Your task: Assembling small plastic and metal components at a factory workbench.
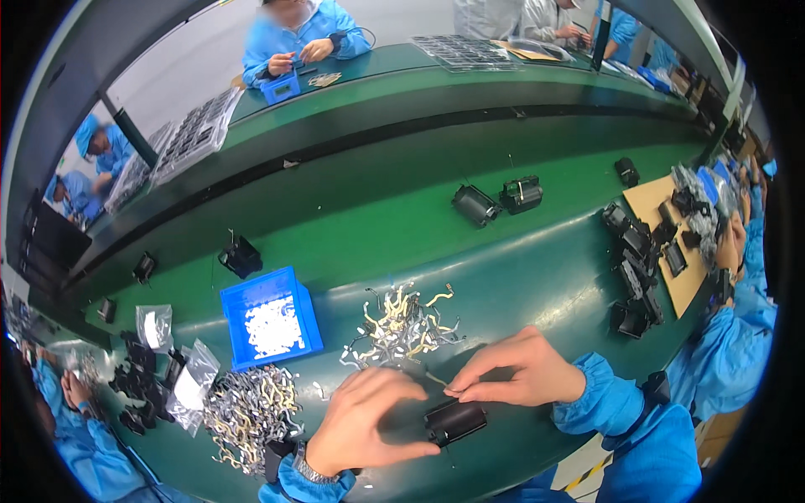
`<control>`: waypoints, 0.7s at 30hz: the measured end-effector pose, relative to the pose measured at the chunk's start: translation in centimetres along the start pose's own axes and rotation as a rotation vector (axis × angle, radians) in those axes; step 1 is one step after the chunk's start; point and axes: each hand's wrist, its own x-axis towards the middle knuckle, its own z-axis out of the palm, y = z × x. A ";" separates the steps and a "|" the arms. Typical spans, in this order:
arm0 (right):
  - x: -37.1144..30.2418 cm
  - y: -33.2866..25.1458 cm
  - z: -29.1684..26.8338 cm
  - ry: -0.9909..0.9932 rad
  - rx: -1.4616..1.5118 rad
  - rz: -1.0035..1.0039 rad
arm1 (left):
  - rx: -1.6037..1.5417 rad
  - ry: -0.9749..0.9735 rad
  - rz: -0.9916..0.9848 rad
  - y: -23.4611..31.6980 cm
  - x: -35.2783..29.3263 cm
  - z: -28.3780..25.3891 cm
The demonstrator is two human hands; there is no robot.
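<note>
Right hand (521,369): fingers pinched on a thin cable (436,381)
Left hand (362,417): fingers and thumb spread apart
Black part (455,421): on the counter (537,323), just beside both hands' fingers
Cable pile (401,325): just beyond the fingers

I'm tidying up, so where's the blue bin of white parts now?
In the head view, the blue bin stands left of centre on the green table, just beyond the larger cable heap near the left hand.
</note>
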 end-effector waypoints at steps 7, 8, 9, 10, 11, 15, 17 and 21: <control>1.0 0.0 -0.4 -0.228 0.133 -0.141 | 0.197 -0.099 0.073 -0.9 -0.4 1.6; 1.1 -0.1 -0.4 -0.300 0.060 -0.208 | 0.207 -0.093 0.069 -0.8 -0.4 1.6; 1.0 0.0 -0.4 -0.372 -0.007 -0.277 | 0.192 -0.085 0.051 -0.8 -0.4 1.6; 0.8 0.2 -0.3 -0.377 0.023 -0.282 | 0.212 -0.095 0.066 -0.8 -0.3 1.6; 0.7 0.2 -0.3 -0.392 0.033 -0.269 | 0.233 -0.106 0.081 -0.8 -0.4 1.6; 0.6 0.1 -0.7 -0.434 -0.010 -0.287 | 0.223 -0.094 0.069 -0.9 -0.5 1.8; 0.8 0.0 -0.9 -0.501 -0.038 -0.288 | 0.220 -0.089 0.062 -0.8 -0.6 1.8; 0.8 0.1 -0.9 -0.522 -0.060 -0.273 | 0.228 -0.104 0.060 -0.9 -0.6 1.9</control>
